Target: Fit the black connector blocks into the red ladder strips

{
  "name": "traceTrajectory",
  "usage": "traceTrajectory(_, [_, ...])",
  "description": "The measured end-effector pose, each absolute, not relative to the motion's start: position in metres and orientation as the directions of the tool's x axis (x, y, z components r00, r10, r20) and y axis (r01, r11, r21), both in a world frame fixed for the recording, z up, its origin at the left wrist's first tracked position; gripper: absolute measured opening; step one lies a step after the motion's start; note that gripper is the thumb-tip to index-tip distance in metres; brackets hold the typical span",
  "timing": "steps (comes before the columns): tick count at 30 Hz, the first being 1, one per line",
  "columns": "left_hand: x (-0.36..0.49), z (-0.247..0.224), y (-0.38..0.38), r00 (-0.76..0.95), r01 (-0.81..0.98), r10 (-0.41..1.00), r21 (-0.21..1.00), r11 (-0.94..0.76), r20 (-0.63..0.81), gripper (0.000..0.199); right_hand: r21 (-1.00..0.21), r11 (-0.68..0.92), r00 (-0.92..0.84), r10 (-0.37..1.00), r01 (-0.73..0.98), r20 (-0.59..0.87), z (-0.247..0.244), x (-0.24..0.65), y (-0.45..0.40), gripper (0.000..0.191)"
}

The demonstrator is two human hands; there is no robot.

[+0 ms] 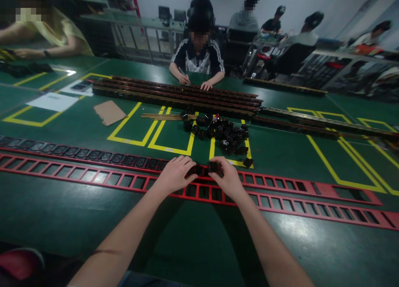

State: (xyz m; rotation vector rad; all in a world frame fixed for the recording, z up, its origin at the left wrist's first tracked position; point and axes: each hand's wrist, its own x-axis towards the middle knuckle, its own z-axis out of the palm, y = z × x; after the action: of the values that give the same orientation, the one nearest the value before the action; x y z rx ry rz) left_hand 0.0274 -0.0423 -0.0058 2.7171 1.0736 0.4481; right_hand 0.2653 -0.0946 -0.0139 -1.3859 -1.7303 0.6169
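Observation:
Two long red slotted frames cross the green table in front of me. The far red frame (pixel 282 183) has square black parts (pixel 118 158) filling its slots on the left, while its right slots are bare. The near red frame (pixel 93 177) shows only bare slots. My left hand (pixel 177 173) is closed around a small black part (pixel 197 170) over the far frame. Just to the right, my right hand (pixel 226 175) pinches another black part (pixel 213 166) between thumb and fingers. Beyond my hands lies a pile of loose black parts (pixel 229 131).
Long dark bundled strips (pixel 177 96) lie across the table behind the pile. A person (pixel 199 50) sits opposite with a pen-like tool; another person (pixel 59 33) works at the left. A cardboard piece (pixel 109 112), a paper sheet (pixel 52 101) and thin wooden-looking strips (pixel 165 117) lie about.

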Motion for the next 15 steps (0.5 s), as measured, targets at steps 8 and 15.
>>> traceTrajectory(8, [0.0287,-0.0056,-0.0432,0.686,0.644,0.696,0.269,-0.716,0.21,0.029,-0.687,0.28,-0.081,0.948,0.67,0.307,-0.0181,0.2611,-0.0971,0.032])
traceTrajectory(15, [0.0281,-0.0072,-0.0426,0.69,0.633,0.689,0.279,-0.722,0.22,0.028,-0.591,0.374,-0.198,0.919,0.715,0.342,-0.0156,0.2585,-0.0994,0.042])
